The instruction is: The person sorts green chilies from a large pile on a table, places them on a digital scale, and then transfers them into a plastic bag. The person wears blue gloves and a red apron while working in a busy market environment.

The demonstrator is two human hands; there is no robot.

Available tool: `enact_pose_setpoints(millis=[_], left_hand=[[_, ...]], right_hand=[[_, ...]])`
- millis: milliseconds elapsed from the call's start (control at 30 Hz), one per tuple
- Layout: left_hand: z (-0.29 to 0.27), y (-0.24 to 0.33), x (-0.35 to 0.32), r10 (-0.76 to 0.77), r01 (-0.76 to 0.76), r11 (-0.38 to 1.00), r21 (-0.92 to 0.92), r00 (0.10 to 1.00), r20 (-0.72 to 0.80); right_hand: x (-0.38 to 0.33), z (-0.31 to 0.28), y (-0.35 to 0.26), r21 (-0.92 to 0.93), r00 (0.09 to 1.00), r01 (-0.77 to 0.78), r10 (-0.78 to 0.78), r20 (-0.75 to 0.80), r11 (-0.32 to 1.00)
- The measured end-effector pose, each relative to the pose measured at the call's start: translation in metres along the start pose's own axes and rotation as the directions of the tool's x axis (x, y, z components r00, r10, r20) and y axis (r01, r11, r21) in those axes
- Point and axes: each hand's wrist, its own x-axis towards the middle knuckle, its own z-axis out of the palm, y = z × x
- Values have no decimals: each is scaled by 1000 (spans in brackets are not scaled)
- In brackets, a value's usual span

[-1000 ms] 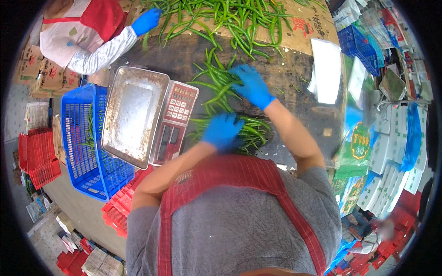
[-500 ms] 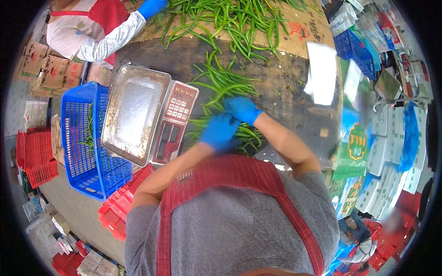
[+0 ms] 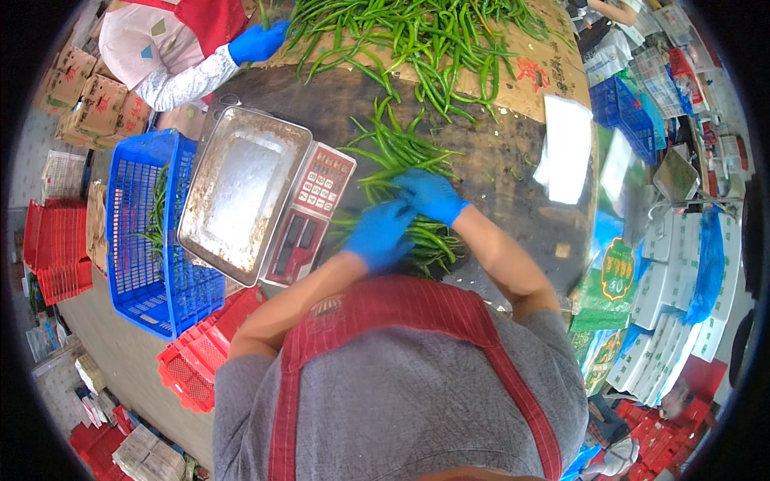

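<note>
Both my hands wear blue gloves and meet over a loose heap of long green chili peppers (image 3: pixel 409 150) on the dark tabletop. My right hand (image 3: pixel 431 196) lies across the heap, its fingers bent over some peppers whose stems and tips poke out beside it. Just nearer and to the left is my left hand (image 3: pixel 381 236), slightly blurred, with its fingertips close against the right hand. More peppers (image 3: pixel 433 240) show beneath and to the right of it. What sits under the left fingers is hidden.
Left of my hands stands a scale (image 3: pixel 241 196) with a worn metal pan. Beyond it are a blue crate (image 3: pixel 144 232) holding some peppers and a red crate (image 3: pixel 188 365). A large pepper pile (image 3: pixel 417 40) covers cardboard at the far side, near a co-worker's gloved hand (image 3: pixel 261 42). White sheets (image 3: pixel 565 148) lie right.
My hands stay over the heap, the right one shifting slightly with its fingers spread a little further left. The co-worker's hand has come lower and now holds a pepper. The whole view has shifted slightly.
</note>
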Motion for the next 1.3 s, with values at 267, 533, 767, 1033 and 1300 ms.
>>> enact_pose_setpoints(millis=[267, 533, 767, 1033, 1300], left_hand=[[15, -17, -3, 28, -29, 995, 99, 1000, 9], [14, -21, -3, 59, -59, 996, 65, 998, -1], [15, -22, 3, 62, -64, 997, 46, 997, 48], [14, -27, 3, 70, -80, 991, -106, 992, -101], [-11, -31, -7, -13, -10, 956, -293, 997, -75]], right_hand=[[48, -21, 24, -200, 934, -151, 74, -350, 968], [20, -6, 22, -182, 973, -169, 134, -190, 969], [-22, -20, 19, -36, 994, 90, -92, -53, 995], [76, -59, 36, 162, 917, -265, 300, -262, 951], [196, -18, 78, -150, 843, -452, 366, -393, 879]])
